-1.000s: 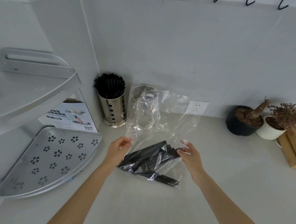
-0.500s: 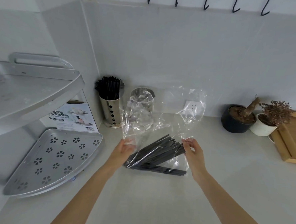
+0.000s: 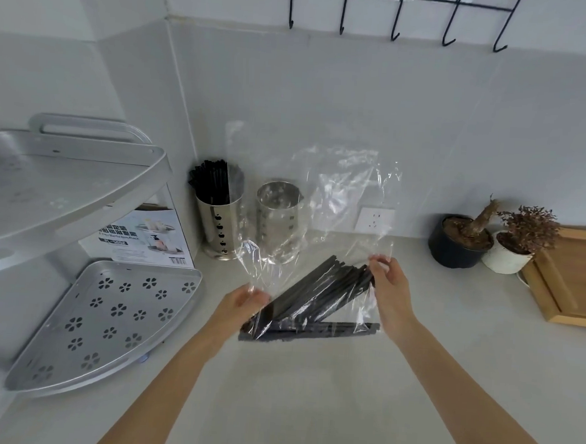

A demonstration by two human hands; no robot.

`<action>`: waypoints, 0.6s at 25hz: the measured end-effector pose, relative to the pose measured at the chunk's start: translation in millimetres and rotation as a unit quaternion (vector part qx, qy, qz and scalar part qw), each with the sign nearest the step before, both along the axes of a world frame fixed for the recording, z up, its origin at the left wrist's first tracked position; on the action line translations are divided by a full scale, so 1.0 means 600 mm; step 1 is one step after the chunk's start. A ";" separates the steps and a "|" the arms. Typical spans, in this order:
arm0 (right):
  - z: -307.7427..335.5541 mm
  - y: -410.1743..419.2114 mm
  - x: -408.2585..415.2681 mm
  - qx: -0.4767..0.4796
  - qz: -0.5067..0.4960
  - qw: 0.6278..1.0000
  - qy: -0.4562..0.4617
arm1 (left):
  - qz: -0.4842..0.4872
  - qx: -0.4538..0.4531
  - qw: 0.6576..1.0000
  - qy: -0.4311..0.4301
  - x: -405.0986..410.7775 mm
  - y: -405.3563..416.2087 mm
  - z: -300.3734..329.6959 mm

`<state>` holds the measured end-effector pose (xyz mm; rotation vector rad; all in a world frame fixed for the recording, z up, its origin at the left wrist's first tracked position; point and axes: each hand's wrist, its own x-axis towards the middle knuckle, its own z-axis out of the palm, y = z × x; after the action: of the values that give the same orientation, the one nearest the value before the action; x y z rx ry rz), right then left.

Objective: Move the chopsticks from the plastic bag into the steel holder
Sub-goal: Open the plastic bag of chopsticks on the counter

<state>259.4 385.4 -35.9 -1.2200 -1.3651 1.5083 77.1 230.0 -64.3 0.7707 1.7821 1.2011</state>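
Note:
A clear plastic bag [image 3: 347,204] stands up from the counter, with several black chopsticks [image 3: 318,292] inside its lower part, fanned out and tilted up to the right. My left hand [image 3: 242,299] pinches the bag's lower left edge. My right hand [image 3: 389,282] grips the bag at the right, by the chopsticks' upper ends. Behind the bag stand two steel holders: the left holder [image 3: 218,222] is full of black chopsticks, while the right holder [image 3: 278,214] looks empty through the plastic.
A grey corner shelf rack [image 3: 107,317] with a box [image 3: 143,236] behind it fills the left. Two potted plants [image 3: 462,240] and a wooden tray [image 3: 569,280] sit at the right. A wall socket [image 3: 376,218] and black hooks [image 3: 396,18] are on the wall.
Both hands have raised the bag, so the chopsticks have slid together and tilted up to the right. The bag's top now stands taller and more spread out.

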 end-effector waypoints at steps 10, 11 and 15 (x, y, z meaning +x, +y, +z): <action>0.087 0.020 -0.019 0.021 0.005 0.999 0.032 | -0.093 0.026 0.994 0.051 0.023 0.013 0.072; 0.095 0.020 -0.020 0.034 0.008 0.999 0.021 | -0.108 0.016 0.993 0.052 0.026 0.014 0.075; 0.121 0.025 -0.022 0.085 0.024 0.996 -0.001 | -0.099 0.038 0.993 0.060 0.038 0.014 0.075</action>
<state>246.0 400.6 37.0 -1.0893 -1.5013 1.3914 99.6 238.6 -19.2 1.0573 1.7173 1.1149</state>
